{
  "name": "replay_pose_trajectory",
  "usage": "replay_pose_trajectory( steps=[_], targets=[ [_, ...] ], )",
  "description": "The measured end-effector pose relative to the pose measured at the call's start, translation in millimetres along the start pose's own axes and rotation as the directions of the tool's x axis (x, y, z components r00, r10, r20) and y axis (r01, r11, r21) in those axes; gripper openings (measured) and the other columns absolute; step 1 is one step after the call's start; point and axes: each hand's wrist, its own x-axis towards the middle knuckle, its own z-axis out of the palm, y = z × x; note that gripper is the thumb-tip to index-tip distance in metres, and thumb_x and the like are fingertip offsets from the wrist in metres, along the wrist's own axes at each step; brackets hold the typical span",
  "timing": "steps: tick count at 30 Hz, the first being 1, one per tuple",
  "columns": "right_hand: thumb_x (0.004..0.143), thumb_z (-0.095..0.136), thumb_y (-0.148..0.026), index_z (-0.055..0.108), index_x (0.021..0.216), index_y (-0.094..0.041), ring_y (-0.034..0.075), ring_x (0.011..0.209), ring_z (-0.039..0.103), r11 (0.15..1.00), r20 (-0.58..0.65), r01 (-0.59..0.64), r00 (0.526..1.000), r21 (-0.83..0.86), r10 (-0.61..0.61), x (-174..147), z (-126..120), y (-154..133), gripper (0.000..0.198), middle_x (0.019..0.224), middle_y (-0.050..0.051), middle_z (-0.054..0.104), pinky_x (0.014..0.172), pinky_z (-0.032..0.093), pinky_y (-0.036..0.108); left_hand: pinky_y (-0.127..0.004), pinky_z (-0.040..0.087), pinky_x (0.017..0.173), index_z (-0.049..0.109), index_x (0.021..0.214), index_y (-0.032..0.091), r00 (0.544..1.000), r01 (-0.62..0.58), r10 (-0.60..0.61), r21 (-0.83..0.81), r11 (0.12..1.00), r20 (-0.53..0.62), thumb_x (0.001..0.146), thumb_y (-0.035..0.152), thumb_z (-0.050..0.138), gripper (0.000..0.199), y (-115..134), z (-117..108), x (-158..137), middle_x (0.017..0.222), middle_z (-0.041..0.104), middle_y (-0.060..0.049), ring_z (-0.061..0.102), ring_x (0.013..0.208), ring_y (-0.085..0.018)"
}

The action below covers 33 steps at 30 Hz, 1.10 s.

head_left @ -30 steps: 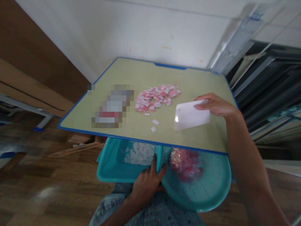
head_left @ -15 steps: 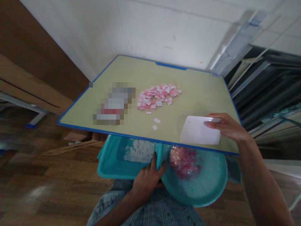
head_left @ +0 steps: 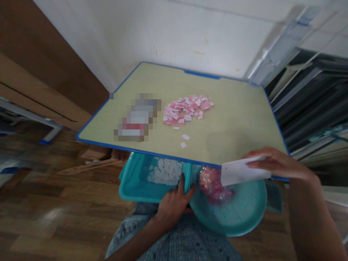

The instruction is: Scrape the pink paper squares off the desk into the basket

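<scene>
My right hand [head_left: 272, 163] pinches the upper edge of a white plastic scraper [head_left: 241, 173], a flat blade with a small hole near one corner. The blade hangs past the table's front edge, above a round teal tray [head_left: 247, 214]. Pink and clear pieces, apparently wrapped in plastic [head_left: 213, 185], lie in that tray. My left hand [head_left: 174, 203] is closed around the adjoining rims of the tray and a rectangular teal basin [head_left: 133, 192]; some fingers are hidden underneath. Small white pieces [head_left: 165, 171] are spread inside the basin.
On the yellow-green table [head_left: 231, 105] with blue edging lies a pile of small pink and white pieces [head_left: 187, 108]. A few loose white pieces [head_left: 185, 137] sit nearer the front. A pixelated object [head_left: 138, 117] is at left. Dark panels [head_left: 318, 79] lean at right.
My right hand has drawn the scraper from the tabletop toward me, over the front edge and above the round tray. My left hand keeps its place on the rims.
</scene>
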Motion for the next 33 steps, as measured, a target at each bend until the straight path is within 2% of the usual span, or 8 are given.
replay_pose_trajectory(
  steps=[3, 5, 7, 13, 19, 23, 28, 33],
  targets=[
    [0.062, 0.07, -0.033, 0.071, 0.074, -0.017, 0.016, 0.059, 0.06, 0.999, -0.237, 0.039, 0.971, 0.032, -0.031, -11.0, -4.3, 1.0, 0.02, 0.068, 0.005, 0.068, 0.05, 0.044, 0.022, -0.038, 0.052, 0.065, 0.036, 0.13, 0.027, 1.0, -0.003, 0.003, -0.002, 1.0, 0.002, 0.062, 0.044, 0.07, 0.078, -0.2, -0.3, 0.6, 0.136, 0.029, -0.027, 0.062, 0.084, -0.029],
    [0.062, 0.07, -0.031, 0.07, 0.072, -0.019, 0.015, 0.057, 0.057, 0.996, -0.426, 0.073, 0.904, 0.044, -0.047, -11.8, -7.2, 2.2, 0.015, 0.066, 0.003, 0.067, 0.049, 0.043, 0.022, -0.038, 0.052, 0.065, 0.037, 0.129, 0.028, 1.0, -0.007, 0.007, -0.002, 1.0, 0.0, 0.062, 0.043, 0.071, 0.077, -0.3, -0.9, 1.1, 0.135, 0.032, -0.026, 0.062, 0.083, -0.028],
    [0.063, 0.069, -0.032, 0.07, 0.074, -0.02, 0.016, 0.058, 0.057, 0.997, -0.485, 0.069, 0.874, 0.047, -0.037, -8.4, -8.1, 1.7, 0.016, 0.068, 0.003, 0.067, 0.051, 0.044, 0.023, -0.037, 0.052, 0.065, 0.038, 0.129, 0.027, 1.0, -0.008, 0.008, 0.001, 1.0, -0.004, 0.063, 0.041, 0.071, 0.075, -0.5, -1.1, 1.4, 0.133, 0.035, -0.025, 0.062, 0.083, -0.028],
    [0.064, 0.069, -0.033, 0.07, 0.073, -0.018, 0.016, 0.06, 0.058, 0.998, -0.368, 0.059, 0.928, 0.0, -0.055, -3.3, -6.5, -0.3, 0.017, 0.067, 0.003, 0.065, 0.052, 0.044, 0.023, -0.037, 0.051, 0.067, 0.038, 0.129, 0.028, 1.0, -0.003, 0.004, 0.012, 1.0, -0.012, 0.062, 0.043, 0.071, 0.076, -1.2, 0.7, 0.6, 0.135, 0.035, -0.024, 0.062, 0.082, -0.026],
    [0.065, 0.069, -0.031, 0.07, 0.075, -0.018, 0.015, 0.058, 0.058, 0.997, -0.498, 0.075, 0.864, -0.012, -0.071, -5.9, -5.9, 4.4, 0.016, 0.069, 0.004, 0.068, 0.05, 0.044, 0.022, -0.037, 0.051, 0.067, 0.037, 0.129, 0.027, 1.0, -0.007, 0.007, 0.011, 1.0, -0.002, 0.062, 0.043, 0.071, 0.077, -0.7, -0.2, 0.1, 0.135, 0.034, -0.025, 0.062, 0.085, -0.027],
    [0.064, 0.069, -0.026, 0.073, 0.071, -0.02, 0.016, 0.055, 0.062, 0.986, -0.309, 0.151, 0.937, -0.067, -0.164, -13.5, -2.3, -2.8, 0.01, 0.066, 0.005, 0.07, 0.048, 0.047, 0.021, -0.038, 0.051, 0.066, 0.035, 0.13, 0.027, 1.0, -0.005, 0.005, 0.006, 1.0, 0.007, 0.062, 0.042, 0.071, 0.078, -0.1, -0.7, 0.3, 0.136, 0.03, -0.026, 0.062, 0.085, -0.029],
    [0.07, 0.061, -0.015, 0.071, 0.086, -0.03, 0.02, 0.073, 0.068, 0.939, -0.312, 0.334, 0.887, -0.076, -0.341, -26.1, 1.5, -10.7, 0.024, 0.082, 0.003, 0.072, 0.063, 0.053, 0.024, -0.038, 0.052, 0.065, 0.034, 0.132, 0.027, 1.0, -0.004, 0.004, 0.0, 1.0, 0.012, 0.062, 0.043, 0.071, 0.08, 0.0, -1.8, -0.1, 0.137, 0.027, -0.028, 0.062, 0.084, -0.03],
    [0.075, 0.055, -0.016, 0.067, 0.096, -0.038, 0.023, 0.087, 0.066, 0.906, -0.121, 0.419, 0.898, -0.063, -0.424, -32.8, -0.3, -9.8, 0.033, 0.093, 0.001, 0.07, 0.076, 0.052, 0.031, -0.039, 0.052, 0.064, 0.034, 0.132, 0.027, 1.0, -0.005, 0.005, 0.001, 1.0, 0.011, 0.064, 0.043, 0.07, 0.078, 0.3, -3.7, 0.0, 0.136, 0.028, -0.028, 0.062, 0.084, -0.03]
  ],
)
